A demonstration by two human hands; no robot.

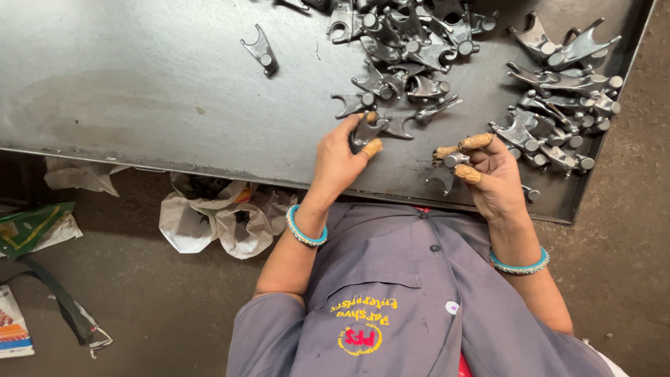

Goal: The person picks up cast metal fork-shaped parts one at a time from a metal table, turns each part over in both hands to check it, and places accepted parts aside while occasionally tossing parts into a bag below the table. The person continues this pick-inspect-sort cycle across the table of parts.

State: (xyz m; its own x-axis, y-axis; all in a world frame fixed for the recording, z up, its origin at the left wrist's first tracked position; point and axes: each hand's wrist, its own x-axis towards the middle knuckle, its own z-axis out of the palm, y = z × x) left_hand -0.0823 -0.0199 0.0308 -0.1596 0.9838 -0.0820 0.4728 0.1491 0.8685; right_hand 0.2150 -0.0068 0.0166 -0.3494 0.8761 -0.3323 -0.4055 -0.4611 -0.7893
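Observation:
My left hand point(340, 162) grips a small grey metal fork-shaped part point(365, 130) on the dark metal tray point(139, 91), at the near edge of a central heap of like parts point(408, 52). My right hand point(490, 178) holds another such part point(447, 167) between thumb and fingers, just left of a second pile point(558, 105) at the tray's right side. Tan wrappings cover several fingertips on both hands. Each wrist wears a turquoise bangle.
A single fork part point(261, 50) lies alone at the tray's upper middle. Under the tray's near edge lie crumpled white plastic bags point(216, 220), paper scraps point(77, 174), a green packet point(28, 227) and a dark strap point(59, 297) on the floor.

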